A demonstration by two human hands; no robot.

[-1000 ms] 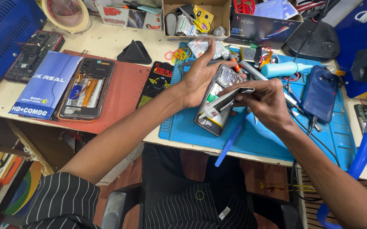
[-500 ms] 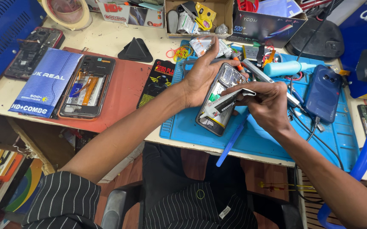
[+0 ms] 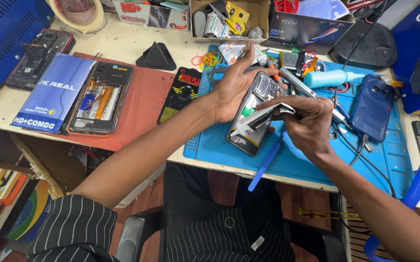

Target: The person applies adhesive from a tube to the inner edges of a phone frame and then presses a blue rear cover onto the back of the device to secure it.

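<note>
left hand [image 3: 236, 90] cradled 1 opened phone [image 3: 254, 114] over blue mat [image 3: 297, 160], centre | right hand [image 3: 307, 121] pinched grey strip [image 3: 258, 118] off it | 2 more opened phones: 9 o'clock [image 3: 100, 97], 10 o'clock [image 3: 37, 58] | 1 blue flat box [image 3: 54, 92] at 9 | 1 dark box [image 3: 302, 29] at 1

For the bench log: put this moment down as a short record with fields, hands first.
left hand: left hand holds the opened phone tilted above the blue mat
right hand: right hand pinches a white strip at the phone's open back
near the hands: blue pry stick on the mat edge, dark blue phone to the right
red mat: red mat carries another opened phone and a blue packet
back of table: cardboard box of small parts
</note>
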